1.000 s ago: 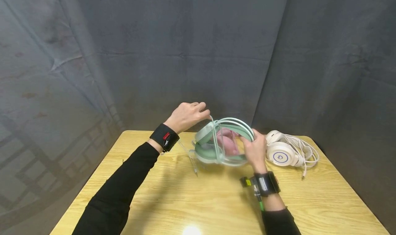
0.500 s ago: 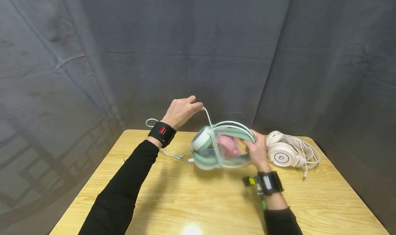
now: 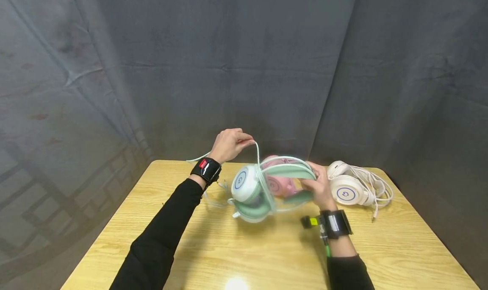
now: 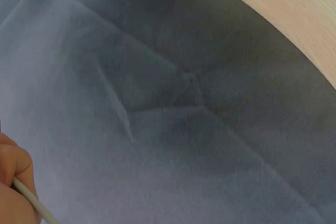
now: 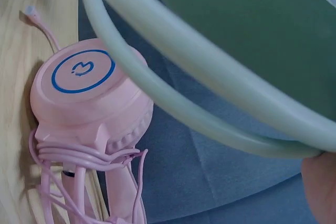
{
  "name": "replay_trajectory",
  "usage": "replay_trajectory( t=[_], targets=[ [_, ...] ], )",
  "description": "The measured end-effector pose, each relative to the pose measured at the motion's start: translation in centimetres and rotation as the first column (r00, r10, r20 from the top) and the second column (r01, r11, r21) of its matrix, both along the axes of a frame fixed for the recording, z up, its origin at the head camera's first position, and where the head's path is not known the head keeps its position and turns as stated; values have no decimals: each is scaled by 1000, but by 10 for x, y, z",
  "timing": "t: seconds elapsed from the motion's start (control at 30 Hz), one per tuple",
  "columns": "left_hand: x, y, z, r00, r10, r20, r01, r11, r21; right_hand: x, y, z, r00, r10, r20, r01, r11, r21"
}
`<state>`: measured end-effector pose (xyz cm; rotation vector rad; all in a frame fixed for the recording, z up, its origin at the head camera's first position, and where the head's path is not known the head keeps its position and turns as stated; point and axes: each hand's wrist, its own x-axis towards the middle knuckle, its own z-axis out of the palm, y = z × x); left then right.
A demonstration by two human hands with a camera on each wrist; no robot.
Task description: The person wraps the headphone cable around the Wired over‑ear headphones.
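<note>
Mint-green and white headphones [image 3: 245, 184] are held above the table, tilted, their cable wound around the frame behind the ear cups. My right hand [image 3: 320, 186] grips the headband at its far right end; in the right wrist view the two thin headband bars [image 5: 210, 66] cross close to the camera. My left hand [image 3: 230, 145] pinches the pale cable [image 3: 257, 152] between thumb and fingers, up and left of the ear cups. The left wrist view shows the cable [image 4: 34, 201] coming out of the curled fingers. The cable's loose end trails behind the left wrist.
Pink headphones [image 3: 280, 186] with a wrapped cable stand on the table just behind the green ones. White headphones [image 3: 346, 191] with a bundled cable lie at the right. Grey cloth [image 3: 228, 69] hangs behind the wooden table [image 3: 236, 252].
My left hand rises with the cable, then lowers again. The green headphones have turned and dropped slightly, so an ear cup's outer face now shows. The right hand has shifted a little right.
</note>
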<state>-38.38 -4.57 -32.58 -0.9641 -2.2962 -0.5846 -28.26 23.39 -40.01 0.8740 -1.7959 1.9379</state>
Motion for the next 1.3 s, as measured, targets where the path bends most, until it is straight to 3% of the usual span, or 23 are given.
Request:
replay_trajectory(
  t=[0.13,0.23,0.3,0.4,0.47,0.53,0.63,0.73,0.87,0.97,1.03,1.13,1.3],
  targets=[
    [3,6,-12,996,-61,69,61,998,-2,0,-2,0,995,89,-47,-92,994,-58],
    [5,6,-21,978,-89,188,91,996,-5,0,-3,0,989,125,-77,-133,987,-96],
    [5,3,-27,943,-108,315,107,994,20,-1,-4,1,983,163,-87,-173,976,-129],
    [6,-4,-36,861,-128,492,98,991,85,-1,-4,3,964,251,-85,-264,943,-202],
    [7,-8,-41,809,-150,569,88,987,135,-2,-4,4,947,313,-79,-322,913,-249],
    [6,-12,-47,782,-158,604,77,984,158,-2,-4,5,934,350,-73,-356,888,-291],
    [4,-17,-55,761,-161,629,63,982,176,-4,-3,3,912,404,-64,-399,844,-359],
    [3,-22,-64,751,-150,644,40,982,182,-6,-2,1,877,476,-73,-454,767,-454],
    [3,-27,-78,752,-130,646,5,982,191,-7,3,-1,805,588,-82,-516,625,-586],
    [5,-31,-88,756,-124,643,-23,976,216,-9,7,-3,751,657,-69,-523,527,-669],
    [6,-32,-94,761,-120,638,-45,971,236,-10,9,-4,723,689,-59,-513,478,-713],
    [7,-33,-100,775,-106,623,-76,963,257,-12,13,-5,689,724,-38,-484,420,-768],
    [7,-34,-108,820,-53,570,-98,968,231,-12,15,-4,645,764,3,-424,362,-830]
  ],
)
